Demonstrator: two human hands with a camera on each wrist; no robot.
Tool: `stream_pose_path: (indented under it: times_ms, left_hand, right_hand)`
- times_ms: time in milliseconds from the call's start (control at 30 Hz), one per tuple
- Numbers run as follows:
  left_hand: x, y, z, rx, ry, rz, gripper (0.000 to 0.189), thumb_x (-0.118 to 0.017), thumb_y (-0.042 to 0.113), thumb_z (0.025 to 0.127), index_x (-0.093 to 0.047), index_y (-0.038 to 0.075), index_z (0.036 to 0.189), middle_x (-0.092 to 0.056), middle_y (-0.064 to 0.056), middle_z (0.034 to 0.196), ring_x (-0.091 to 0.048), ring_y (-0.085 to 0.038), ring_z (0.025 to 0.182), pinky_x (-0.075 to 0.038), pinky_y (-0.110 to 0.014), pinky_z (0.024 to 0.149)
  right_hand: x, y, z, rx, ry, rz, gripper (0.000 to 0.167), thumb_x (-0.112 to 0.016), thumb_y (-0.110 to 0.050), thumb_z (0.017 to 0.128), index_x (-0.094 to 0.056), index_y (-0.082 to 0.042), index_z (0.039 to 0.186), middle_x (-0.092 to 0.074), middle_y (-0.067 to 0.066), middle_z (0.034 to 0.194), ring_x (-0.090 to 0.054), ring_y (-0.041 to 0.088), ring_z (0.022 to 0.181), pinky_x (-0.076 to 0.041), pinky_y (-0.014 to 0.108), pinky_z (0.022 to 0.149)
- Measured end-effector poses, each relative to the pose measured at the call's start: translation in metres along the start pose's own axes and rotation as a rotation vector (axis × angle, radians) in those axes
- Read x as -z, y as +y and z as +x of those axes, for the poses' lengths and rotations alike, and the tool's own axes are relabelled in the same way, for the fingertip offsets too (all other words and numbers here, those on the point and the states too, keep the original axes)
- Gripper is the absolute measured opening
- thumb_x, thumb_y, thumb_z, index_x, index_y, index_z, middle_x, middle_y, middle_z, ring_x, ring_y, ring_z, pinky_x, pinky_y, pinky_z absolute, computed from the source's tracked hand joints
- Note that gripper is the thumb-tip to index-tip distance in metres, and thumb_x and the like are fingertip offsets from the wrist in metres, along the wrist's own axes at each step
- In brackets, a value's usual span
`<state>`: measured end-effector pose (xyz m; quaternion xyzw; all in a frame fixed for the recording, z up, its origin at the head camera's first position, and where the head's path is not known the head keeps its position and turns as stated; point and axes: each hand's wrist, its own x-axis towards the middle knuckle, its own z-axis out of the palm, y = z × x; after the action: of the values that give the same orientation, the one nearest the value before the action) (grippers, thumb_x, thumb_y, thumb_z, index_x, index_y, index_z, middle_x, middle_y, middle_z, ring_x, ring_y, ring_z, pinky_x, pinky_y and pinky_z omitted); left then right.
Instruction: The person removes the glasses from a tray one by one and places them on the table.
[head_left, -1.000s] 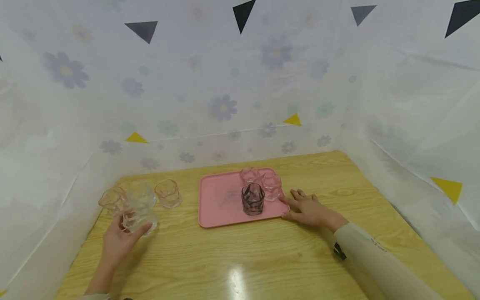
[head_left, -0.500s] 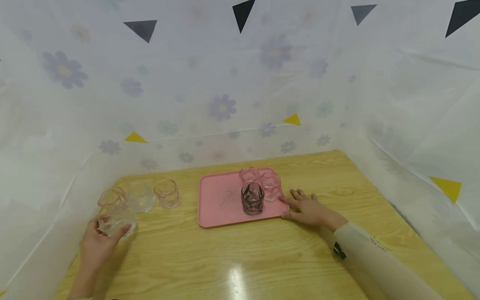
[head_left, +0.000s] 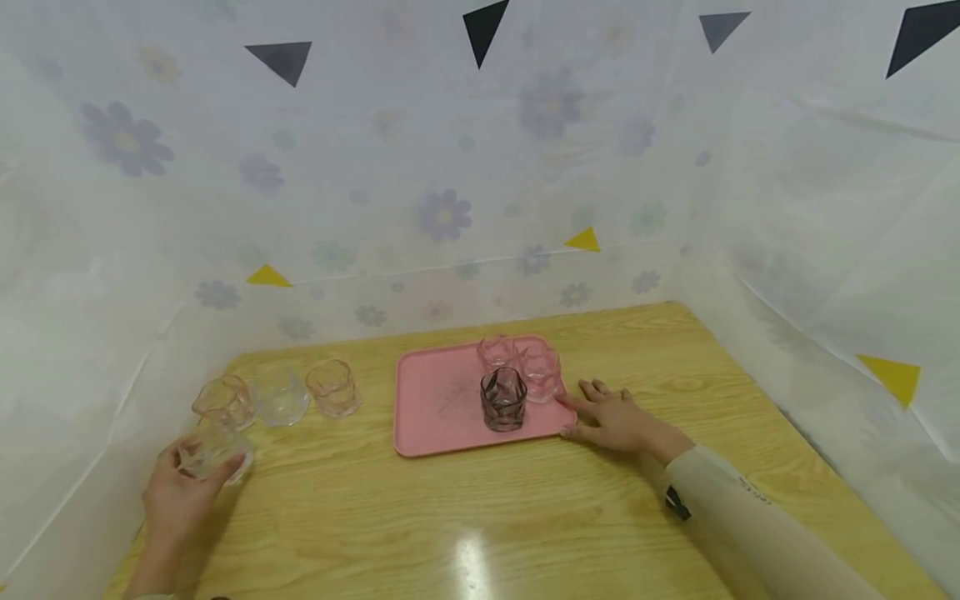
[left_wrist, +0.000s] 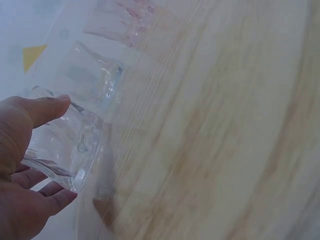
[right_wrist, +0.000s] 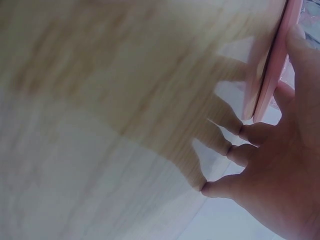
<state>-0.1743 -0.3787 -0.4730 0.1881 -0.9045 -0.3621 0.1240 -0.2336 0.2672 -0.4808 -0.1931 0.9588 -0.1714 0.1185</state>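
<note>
In the head view, my left hand (head_left: 178, 497) grips a clear glass (head_left: 219, 447) with the thumb on its near side; in the left wrist view the glass (left_wrist: 67, 137) is tilted. Just behind it are a pinkish glass (head_left: 227, 400) and another clear glass (head_left: 281, 398). A second pinkish glass (head_left: 333, 390) stands to their right. My right hand (head_left: 621, 422) lies with spread fingers at the right edge of a pink tray (head_left: 431, 421). In the right wrist view its thumb and a finger touch the tray rim (right_wrist: 276, 62), and other fingertips rest on the table.
On the tray's right part stand a dark grey glass (head_left: 503, 402) and two pink glasses, one at the back (head_left: 497, 353) and one on the right (head_left: 540, 375). White flowered sheeting (head_left: 360, 200) borders the wooden table (head_left: 375, 525) at the back and sides.
My left hand has moved left and slightly toward me with the clear glass, away from the other clear glass. My right hand stays at the tray's edge.
</note>
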Motion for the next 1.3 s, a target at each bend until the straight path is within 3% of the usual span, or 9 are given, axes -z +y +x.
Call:
stream_pose_path:
  times_ms: [233,433,700,867,933,1000,1100,1167,1300]
  left_hand:
    - [0.003,-0.003,0.006,-0.018,0.022,0.007,0.072,-0.083,0.036,0.092,-0.046,-0.001,0.142,-0.056,-0.015,0.100,-0.047,-0.006,0.067,-0.041,-0.021,0.055]
    - [0.006,-0.007,0.010,-0.044,-0.006,0.018,0.074,-0.081,0.038,0.094,-0.044,-0.002,0.143,-0.054,-0.012,0.098,-0.047,-0.007,0.065,-0.043,-0.023,0.054]
    - [0.006,-0.009,0.015,0.029,0.003,0.002,0.077,-0.083,0.040,0.092,-0.044,-0.003,0.144,-0.059,-0.026,0.120,-0.055,-0.035,0.106,-0.049,-0.031,0.085]
    - [0.007,-0.008,0.017,0.028,-0.027,-0.031,0.084,-0.079,0.039,0.094,-0.037,-0.008,0.150,-0.051,-0.038,0.141,-0.048,-0.049,0.132,-0.042,-0.057,0.109]
    - [0.008,-0.009,0.018,0.018,-0.033,-0.016,0.087,-0.079,0.038,0.094,-0.036,-0.009,0.152,-0.052,-0.038,0.137,-0.056,-0.046,0.122,-0.049,-0.049,0.102]
    - [0.010,-0.008,0.018,0.014,-0.055,-0.011,0.093,-0.079,0.039,0.094,-0.031,-0.010,0.157,-0.049,-0.041,0.142,-0.055,-0.048,0.125,-0.050,-0.051,0.105]
    - [0.012,-0.009,0.018,-0.002,-0.079,0.021,0.103,-0.079,0.043,0.094,-0.021,-0.010,0.161,-0.046,-0.043,0.145,-0.058,-0.044,0.111,-0.055,-0.045,0.092]
    - [0.015,-0.008,0.018,-0.009,-0.104,0.005,0.110,-0.079,0.044,0.095,-0.010,-0.008,0.164,-0.031,-0.048,0.156,-0.049,-0.057,0.132,-0.047,-0.066,0.106]
    - [0.016,-0.004,0.017,-0.062,-0.055,-0.011,0.112,-0.081,0.041,0.093,-0.009,-0.003,0.167,-0.028,-0.049,0.157,-0.039,-0.064,0.140,-0.040,-0.075,0.108]
  right_hand:
    - [0.001,0.001,0.002,0.006,0.006,-0.015,0.078,-0.049,-0.069,0.103,-0.034,-0.027,0.167,-0.020,0.030,0.172,-0.013,0.054,0.160,-0.007,0.085,0.118]
    - [0.001,0.001,0.002,0.003,-0.001,-0.009,0.079,-0.050,-0.069,0.103,-0.033,-0.027,0.167,-0.018,0.030,0.172,-0.012,0.053,0.160,-0.006,0.085,0.118]
    - [-0.001,0.002,0.004,0.009,-0.002,-0.007,0.078,-0.049,-0.069,0.103,-0.033,-0.027,0.167,-0.018,0.030,0.172,-0.011,0.053,0.160,-0.006,0.085,0.118]
    - [-0.002,0.004,0.004,0.007,-0.003,-0.010,0.078,-0.050,-0.068,0.103,-0.033,-0.026,0.167,-0.018,0.029,0.172,-0.011,0.053,0.160,-0.006,0.085,0.118]
    - [-0.002,0.004,0.003,0.004,-0.006,-0.012,0.078,-0.050,-0.069,0.103,-0.033,-0.027,0.167,-0.018,0.029,0.173,-0.011,0.053,0.160,-0.006,0.085,0.118]
    - [-0.003,0.004,0.003,0.001,-0.007,-0.011,0.079,-0.049,-0.070,0.102,-0.033,-0.027,0.167,-0.018,0.029,0.173,-0.011,0.052,0.160,-0.006,0.085,0.118]
    - [-0.003,0.004,0.003,-0.001,-0.008,-0.011,0.079,-0.049,-0.071,0.102,-0.033,-0.027,0.167,-0.018,0.029,0.173,-0.011,0.052,0.160,-0.006,0.084,0.118]
    - [-0.003,0.004,0.002,-0.003,-0.009,-0.007,0.080,-0.049,-0.071,0.102,-0.033,-0.028,0.167,-0.018,0.029,0.173,-0.010,0.053,0.160,-0.006,0.084,0.118]
    - [-0.004,0.004,0.001,-0.003,-0.004,-0.002,0.080,-0.049,-0.071,0.102,-0.035,-0.027,0.166,-0.018,0.029,0.172,-0.010,0.053,0.160,-0.007,0.085,0.118]
